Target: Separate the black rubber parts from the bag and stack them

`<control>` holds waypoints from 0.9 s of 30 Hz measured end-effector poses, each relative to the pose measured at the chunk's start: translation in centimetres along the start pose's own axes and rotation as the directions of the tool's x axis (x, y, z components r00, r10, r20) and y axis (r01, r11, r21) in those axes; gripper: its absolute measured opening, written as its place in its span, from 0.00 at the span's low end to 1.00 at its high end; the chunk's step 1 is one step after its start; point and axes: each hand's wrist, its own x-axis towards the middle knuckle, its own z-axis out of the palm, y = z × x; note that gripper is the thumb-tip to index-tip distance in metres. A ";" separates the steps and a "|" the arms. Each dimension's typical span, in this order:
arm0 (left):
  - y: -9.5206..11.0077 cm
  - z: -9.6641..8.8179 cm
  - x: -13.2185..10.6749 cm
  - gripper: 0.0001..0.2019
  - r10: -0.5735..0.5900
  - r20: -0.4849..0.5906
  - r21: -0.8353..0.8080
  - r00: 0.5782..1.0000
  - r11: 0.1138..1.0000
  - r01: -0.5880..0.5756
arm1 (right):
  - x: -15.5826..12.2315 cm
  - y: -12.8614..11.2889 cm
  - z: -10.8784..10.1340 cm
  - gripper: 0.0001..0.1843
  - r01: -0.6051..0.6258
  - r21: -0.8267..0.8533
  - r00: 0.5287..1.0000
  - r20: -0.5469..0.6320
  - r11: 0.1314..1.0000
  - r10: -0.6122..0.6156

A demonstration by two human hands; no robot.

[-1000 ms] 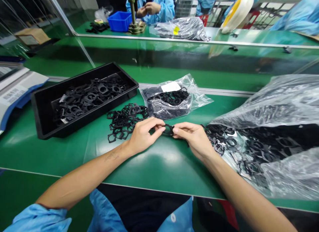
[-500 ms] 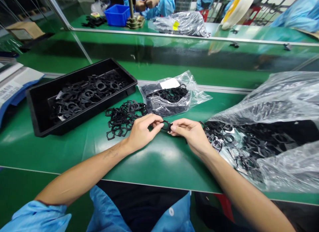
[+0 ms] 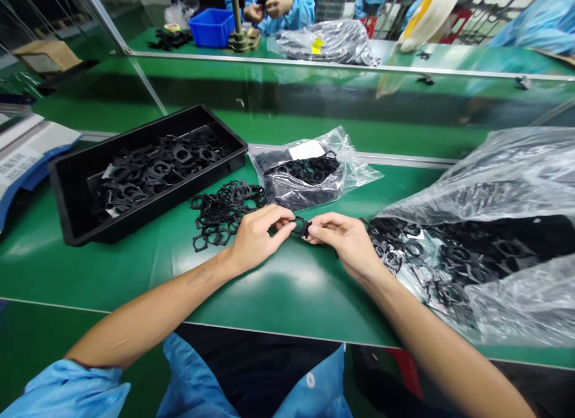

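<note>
One black ring-shaped frame (image 3: 299, 227) sits between your two hands, just above the middle of the green surface (image 3: 291, 298). Your left hand (image 3: 263, 229) pinches its left end between thumb and fingers; your right hand (image 3: 344, 241) grips its right end with the fingertips. Whether it is a single piece is too small to tell.

The frame looks thin, so pulling or twisting harder with one hand than the other could bend or crack it, and a fingertip slip could drop it. If it fell to the left, it might be lost in the loose pile (image 3: 227, 208), whose pieces look much alike; to the right, your wrist is close to the loose frames (image 3: 453, 256) at the mouth of the large clear bag (image 3: 516, 184), and a brush there could drag some out.

As for writing, the small clear bag (image 3: 308, 187) beyond your hands bears a white label (image 3: 306, 150) with no legible text. The printed label (image 3: 20, 164) at the far left is too blurred to read. On the far bag (image 3: 335, 44), the yellow sticker (image 3: 317, 45) shows no readable writing, and no brand can be made out.
</note>
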 end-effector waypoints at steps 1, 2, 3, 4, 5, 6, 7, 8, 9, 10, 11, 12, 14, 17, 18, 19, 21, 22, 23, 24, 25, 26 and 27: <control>0.0 0.0 0.0 0.01 0.001 0.008 0.001 1.000 1.000 -0.001 | 0.0 0.0 0.0 0.17 0.004 -0.004 1.000 0.001 1.000 -0.004; 0.0 -0.1 0.1 0.01 0.001 0.017 0.004 1.000 1.000 -0.001 | 0.0 0.0 0.0 0.17 0.008 -0.007 1.000 0.005 1.000 -0.008; 0.0 -0.1 0.2 0.01 -0.002 0.023 0.008 1.000 1.000 0.002 | 0.0 0.0 0.0 0.17 0.013 -0.010 1.000 0.009 1.000 -0.013; 0.0 -0.2 0.2 0.02 -0.006 0.025 0.013 1.000 1.000 0.006 | 0.0 0.0 0.0 0.17 0.019 -0.015 1.000 0.012 1.000 -0.019; 0.0 -0.2 0.3 0.02 -0.009 0.022 0.015 1.000 1.000 0.009 | 0.0 0.0 0.0 0.17 0.026 -0.022 1.000 0.012 0.999 -0.025; 0.0 -0.2 0.3 0.02 -0.011 0.018 0.012 1.000 1.000 0.011 | 0.0 0.0 0.0 0.17 0.032 -0.031 0.999 0.012 0.999 -0.032; 0.0 -0.2 0.3 0.02 -0.013 0.014 0.001 1.000 1.000 0.013 | 0.0 0.0 -0.1 0.17 0.038 -0.042 0.999 0.012 0.998 -0.038; 0.1 -0.2 0.3 0.02 -0.016 0.011 -0.014 1.000 1.000 0.016 | 0.0 0.0 -0.1 0.17 0.044 -0.054 0.999 0.011 0.998 -0.043; 0.1 -0.2 0.3 0.02 -0.020 0.014 -0.031 1.000 0.999 0.020 | 0.0 -0.1 -0.1 0.18 0.049 -0.063 0.999 0.010 0.997 -0.049; 0.1 -0.2 0.3 0.03 -0.023 0.021 -0.046 1.000 0.999 0.024 | 0.0 -0.1 -0.1 0.19 0.053 -0.071 0.999 0.010 0.996 -0.052; 0.1 -0.1 0.3 0.03 -0.025 0.027 -0.056 0.999 0.998 0.026 | 0.0 -0.1 -0.1 0.19 0.059 -0.076 0.998 0.007 0.995 -0.058; 0.2 -0.1 0.2 0.03 -0.024 0.031 -0.059 0.999 0.998 0.026 | 0.0 -0.2 -0.1 0.20 0.062 -0.080 0.998 0.006 0.995 -0.061; 0.2 0.0 0.2 0.03 -0.012 0.027 -0.049 1.000 0.999 0.013 | 0.0 -0.2 0.0 0.21 0.067 -0.087 0.998 0.011 0.994 -0.067; 0.2 0.0 0.2 0.03 0.036 0.009 -0.034 0.999 0.999 -0.036 | -0.1 -0.1 0.1 0.23 0.096 -0.120 0.995 0.015 0.988 -0.095; 0.2 0.0 0.2 0.03 0.061 0.006 -0.032 0.998 0.998 -0.060 | -0.2 0.0 0.1 0.23 0.111 -0.144 0.994 0.009 0.983 -0.111; 0.3 0.0 0.2 0.02 0.085 0.004 -0.030 0.996 0.996 -0.085 | -0.2 0.0 0.1 0.23 0.128 -0.173 0.992 0.001 0.977 -0.130; 0.4 0.0 0.2 0.02 0.128 0.002 -0.027 0.992 0.991 -0.127 | -0.3 0.1 0.1 0.22 0.160 -0.230 0.986 -0.012 0.960 -0.167; 0.4 0.0 0.1 0.02 0.140 -0.001 -0.025 0.990 0.990 -0.140 | -0.3 0.1 0.1 0.22 0.178 -0.252 0.982 -0.014 0.951 -0.187; 0.5 0.0 0.1 0.02 0.144 -0.005 -0.023 0.990 0.989 -0.144 | -0.3 0.2 0.0 0.22 0.197 -0.268 0.978 -0.015 0.943 -0.208; 0.5 0.0 0.1 0.02 0.139 -0.010 -0.020 0.990 0.990 -0.139 | -0.3 0.2 0.0 0.21 0.216 -0.282 0.973 -0.015 0.935 -0.229; 0.6 0.0 0.1 0.02 0.128 -0.014 -0.018 0.992 0.992 -0.129 | -0.3 0.2 0.0 0.21 0.234 -0.294 0.968 -0.015 0.927 -0.249; 0.6 0.0 0.1 0.01 0.115 -0.019 -0.017 0.993 0.993 -0.115 | -0.3 0.2 0.0 0.20 0.251 -0.306 0.963 -0.017 0.918 -0.269; 0.6 0.0 0.1 0.01 0.100 -0.023 -0.018 0.995 0.995 -0.100 | -0.4 0.2 0.0 0.19 0.266 -0.318 0.958 -0.019 0.910 -0.287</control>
